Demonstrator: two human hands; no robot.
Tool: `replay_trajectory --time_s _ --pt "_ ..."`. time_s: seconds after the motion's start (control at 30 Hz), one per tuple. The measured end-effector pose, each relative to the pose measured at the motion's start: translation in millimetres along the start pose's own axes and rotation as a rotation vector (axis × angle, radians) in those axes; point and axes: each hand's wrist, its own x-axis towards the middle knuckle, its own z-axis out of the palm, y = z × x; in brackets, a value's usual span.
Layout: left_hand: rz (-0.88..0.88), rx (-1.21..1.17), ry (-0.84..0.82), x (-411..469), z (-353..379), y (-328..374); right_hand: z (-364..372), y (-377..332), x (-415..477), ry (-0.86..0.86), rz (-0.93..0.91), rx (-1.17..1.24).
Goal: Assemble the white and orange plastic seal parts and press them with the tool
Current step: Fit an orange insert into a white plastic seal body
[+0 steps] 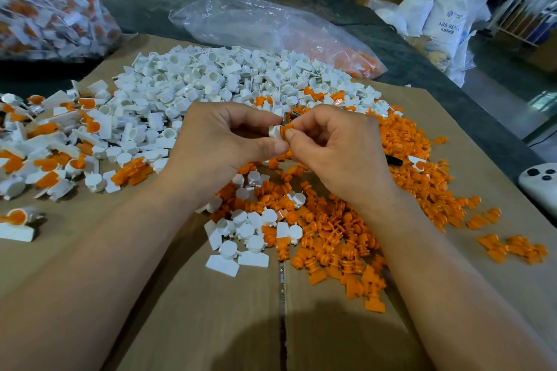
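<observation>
Your left hand [229,141] pinches a small white plastic seal body [275,131] between thumb and forefinger. Your right hand [337,147] pinches an orange plastic seal insert [287,129] against it, both raised above the middle of the brown cardboard-covered tabletop [211,310]. These parts look very light, hard and smooth, so they will likely skid or flip under a careless squeeze. Hold the white body by its round wall, not the thin flat tab, which probably flexes, and take the orange insert by its ribbed stem. A black rod-like tool end [395,161] pokes out beside your right hand; whether you grip it I cannot tell. Loose white parts [211,78] lie toward the far edge, loose orange parts [407,141] toward the right edge.
</observation>
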Motion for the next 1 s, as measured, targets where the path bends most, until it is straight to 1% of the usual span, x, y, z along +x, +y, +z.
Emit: replay_trajectory --time_s 0.13,0.33,0.5,0.7,0.8,0.87,1.0 --pt "0.006 -0.012 -0.012 -1.1 0.3 -0.3 1.1 -1.2 -1.1 0.011 0.011 -0.001" --pt "-0.013 -0.007 -0.02 0.7 0.6 -2.3 0.1 -0.9 0.3 -0.032 0.063 0.071" --pt "-0.039 -0.03 0.026 3.8 -0.4 -4.0 3.8 0.0 -1.2 -0.059 0.059 0.146" --pt "-0.042 -0.044 0.025 3.5 1.8 -4.6 8.2 -0.4 -2.1 -0.023 -0.048 0.164" --pt "-0.069 -0.154 -0.006 4.1 -0.5 -3.5 7.7 -0.8 -2.3 0.028 -0.099 0.185" --pt "-0.084 -0.221 -0.026 4.2 -1.4 -2.7 7.6 -0.5 -1.9 0.036 -0.145 0.142" --pt "-0.118 -0.272 -0.03 4.9 -0.9 -1.8 8.5 1.8 -0.9 0.05 -0.174 0.083"
